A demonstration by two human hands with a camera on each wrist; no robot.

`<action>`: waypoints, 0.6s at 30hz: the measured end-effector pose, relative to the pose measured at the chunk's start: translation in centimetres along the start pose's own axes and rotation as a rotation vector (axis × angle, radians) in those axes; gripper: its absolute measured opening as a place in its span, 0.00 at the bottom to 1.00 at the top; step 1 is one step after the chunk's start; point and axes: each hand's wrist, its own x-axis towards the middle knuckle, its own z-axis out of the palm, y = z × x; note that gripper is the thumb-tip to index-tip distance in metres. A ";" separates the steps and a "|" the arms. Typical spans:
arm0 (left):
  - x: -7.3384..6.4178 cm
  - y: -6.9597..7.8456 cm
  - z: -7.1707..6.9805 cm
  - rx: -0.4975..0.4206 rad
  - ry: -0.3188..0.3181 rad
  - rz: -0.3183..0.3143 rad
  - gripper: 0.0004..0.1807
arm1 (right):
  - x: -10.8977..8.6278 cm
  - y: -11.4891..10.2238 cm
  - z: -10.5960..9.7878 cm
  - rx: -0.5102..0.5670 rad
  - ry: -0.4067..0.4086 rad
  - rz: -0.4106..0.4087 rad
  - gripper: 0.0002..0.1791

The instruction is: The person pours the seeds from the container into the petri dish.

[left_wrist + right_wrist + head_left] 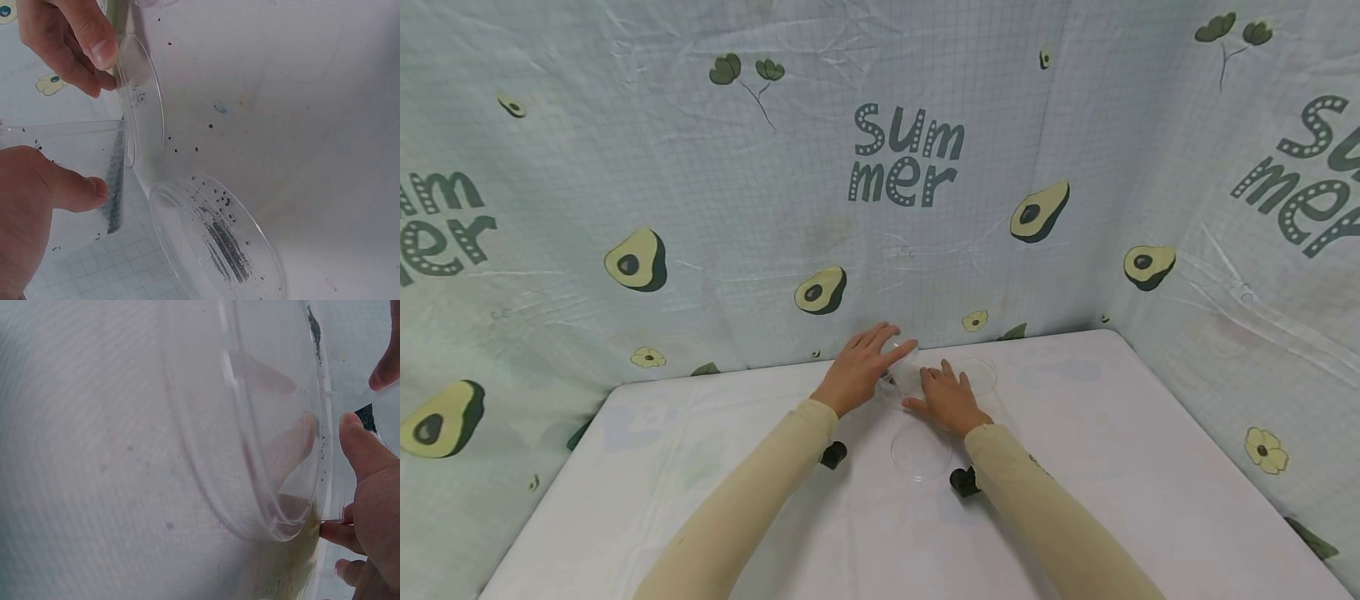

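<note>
My left hand [865, 367] grips a clear plastic container [75, 137], its thumb pressed along the side. Small dark grains lie banked along the container's edge, and a few cling to the wall. Close below it in the left wrist view is a clear round dish [265, 244] with a streak of dark grains. Beside the container, my right hand [947, 400] has its fingers loosely bent and spread, the thumb held out. Its fingertips are right at the rim of another clear dish [156, 94], which has a few grains in it.
Another clear dish [921, 479] lies between the forearms, and one more [995, 375] lies right of the right hand. Loose grains [210, 126] dot the white table [1075, 467]. A patterned curtain [737, 208] rises right behind the table's far edge.
</note>
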 end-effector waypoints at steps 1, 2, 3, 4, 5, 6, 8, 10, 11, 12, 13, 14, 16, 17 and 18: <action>0.0 0.0 0.0 -0.001 0.001 0.002 0.45 | 0.0 0.0 0.0 0.001 -0.001 0.001 0.43; 0.0 0.0 -0.1 -0.001 0.004 0.006 0.44 | 0.0 0.0 0.0 0.001 -0.001 0.001 0.43; 0.1 0.0 -0.1 0.000 0.003 0.008 0.44 | 0.0 0.0 0.0 0.003 -0.001 0.002 0.43; 0.1 0.0 -0.1 0.003 0.004 0.013 0.43 | 0.0 0.0 0.0 0.003 -0.001 0.003 0.43; 0.1 0.0 -0.1 0.007 0.003 0.015 0.43 | 0.0 0.0 0.0 0.002 -0.001 0.003 0.43; 0.2 0.0 -0.2 0.012 0.002 0.017 0.42 | 0.0 0.0 0.0 0.003 0.000 0.003 0.43; 0.2 0.0 -0.2 0.017 -0.001 0.021 0.42 | 0.0 0.0 0.0 0.006 0.004 0.000 0.43; 0.3 0.0 -0.2 0.021 -0.004 0.023 0.42 | 0.0 0.0 0.0 0.009 0.008 -0.003 0.43; 0.3 0.0 -0.2 0.020 -0.004 0.023 0.42 | 0.0 0.0 0.1 0.012 0.009 -0.005 0.43; 0.3 0.0 -0.2 0.020 -0.002 0.026 0.42 | 0.0 0.0 0.1 0.013 0.011 -0.006 0.43; 0.3 0.0 -0.2 0.019 -0.001 0.028 0.42 | 0.0 0.0 0.1 0.014 0.013 -0.008 0.43; 0.3 0.0 -0.2 0.021 -0.002 0.029 0.42 | -0.1 0.1 0.1 0.014 0.013 -0.008 0.43; 0.3 0.1 -0.2 0.026 -0.003 0.031 0.41 | -0.1 0.1 0.1 0.011 0.013 -0.009 0.43; 0.3 0.1 -0.2 0.028 -0.004 0.032 0.41 | -0.1 0.1 0.1 0.010 0.012 -0.009 0.43; 0.4 0.1 -0.2 0.031 -0.003 0.034 0.41 | -0.1 0.1 0.1 0.009 0.011 -0.009 0.43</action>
